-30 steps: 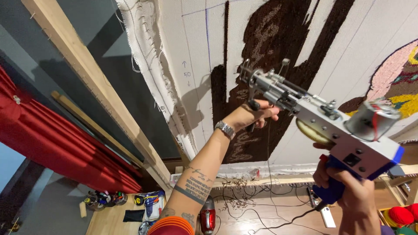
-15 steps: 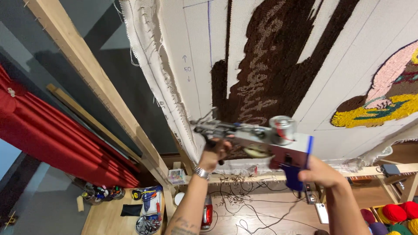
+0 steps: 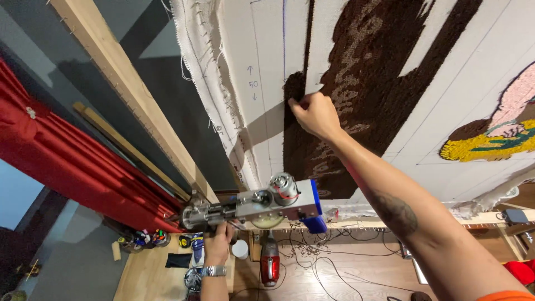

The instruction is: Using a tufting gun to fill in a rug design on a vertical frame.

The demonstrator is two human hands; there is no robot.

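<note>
I face a large white backing cloth [image 3: 390, 111] stretched on a wooden frame [image 3: 128, 106], partly filled with dark brown tufted pile [image 3: 356, 83]. My right hand [image 3: 315, 114] pinches the pile's left edge, fingers closed on the yarn. Well below, my left hand [image 3: 218, 245] grips the tufting gun [image 3: 262, 205] (its long axis lies level, nose leftward), away from the cloth.

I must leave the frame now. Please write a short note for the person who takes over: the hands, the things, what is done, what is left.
Left hand: holds the tufting gun low, away from the cloth.
Right hand: pinches the edge of the brown tufted area on the white backing cloth.
Done: a large brown area and a yellow and pink patch.
Left: much of the cloth is bare.
</note>
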